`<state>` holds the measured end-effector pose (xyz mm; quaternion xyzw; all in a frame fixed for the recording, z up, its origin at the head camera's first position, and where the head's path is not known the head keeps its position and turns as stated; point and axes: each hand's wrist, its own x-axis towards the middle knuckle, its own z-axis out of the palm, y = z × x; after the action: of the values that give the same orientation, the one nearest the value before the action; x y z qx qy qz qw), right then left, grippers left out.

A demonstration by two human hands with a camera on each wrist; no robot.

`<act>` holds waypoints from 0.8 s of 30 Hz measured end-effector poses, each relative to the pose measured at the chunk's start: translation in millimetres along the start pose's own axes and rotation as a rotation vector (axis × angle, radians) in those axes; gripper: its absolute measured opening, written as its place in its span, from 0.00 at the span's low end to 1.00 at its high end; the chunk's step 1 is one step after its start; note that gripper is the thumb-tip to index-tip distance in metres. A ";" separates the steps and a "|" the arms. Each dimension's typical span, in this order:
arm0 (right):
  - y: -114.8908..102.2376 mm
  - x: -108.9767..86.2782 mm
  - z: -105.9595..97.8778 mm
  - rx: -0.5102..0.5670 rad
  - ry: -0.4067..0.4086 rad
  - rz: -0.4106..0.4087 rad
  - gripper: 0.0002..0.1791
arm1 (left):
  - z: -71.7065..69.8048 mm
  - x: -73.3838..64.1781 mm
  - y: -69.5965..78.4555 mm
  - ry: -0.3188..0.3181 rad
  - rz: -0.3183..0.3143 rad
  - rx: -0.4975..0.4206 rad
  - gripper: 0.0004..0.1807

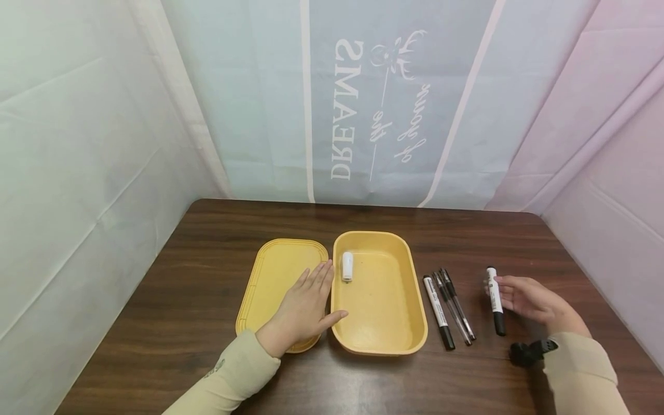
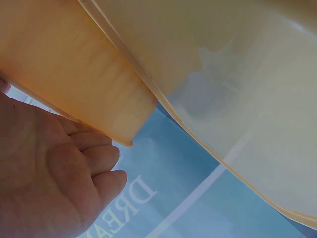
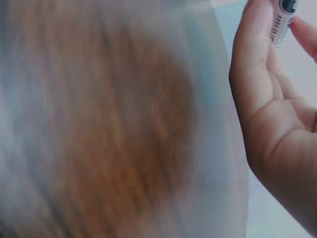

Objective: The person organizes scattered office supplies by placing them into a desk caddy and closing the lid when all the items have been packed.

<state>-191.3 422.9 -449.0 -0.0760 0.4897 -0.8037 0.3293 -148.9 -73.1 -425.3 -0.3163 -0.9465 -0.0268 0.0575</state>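
Note:
My right hand (image 1: 531, 300) pinches a white marker with a black cap (image 1: 495, 300) between thumb and fingers, at the right of the table. Part of the same marker (image 3: 282, 20) shows at the top of the right wrist view. My left hand (image 1: 306, 302) lies with fingers extended at the left rim of a yellow plastic box (image 1: 419, 311), its thumb reaching over that rim. Inside the box, near its left wall, is a small white object (image 1: 347, 266) of unclear kind. Beneath the left hand lies a flat yellow lid (image 1: 282, 262), partly covered by it.
Right of the box lie another white marker (image 1: 438, 311) and two black-and-clear pens (image 1: 456, 308), side by side. All stand on a dark wooden table (image 1: 171, 300). Behind it hangs a printed cloth (image 1: 259, 115), with pale cloth at both sides.

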 end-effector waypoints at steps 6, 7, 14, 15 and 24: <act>-5.7 3.2 8.4 0.081 -0.073 -0.041 0.30 | 2.2 -0.1 1.1 -0.005 -0.002 0.004 0.47; -6.8 3.9 9.6 0.078 -0.074 -0.045 0.30 | 2.5 -0.3 1.3 -0.006 -0.004 0.003 0.47; -11.9 6.9 14.7 0.039 -0.062 -0.064 0.30 | 5.4 -0.4 2.5 0.005 -0.001 0.009 0.47; -12.4 6.9 15.1 0.041 -0.061 -0.067 0.30 | 5.8 -0.4 2.7 0.007 0.000 0.012 0.47; -19.0 9.5 20.6 0.040 -0.104 -0.080 0.32 | 5.9 -1.0 3.6 0.010 -0.005 0.010 0.47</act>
<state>-198.1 407.8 -424.5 -0.1307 0.4525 -0.8208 0.3232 -146.4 -70.3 -431.2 -0.3136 -0.9471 -0.0236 0.0637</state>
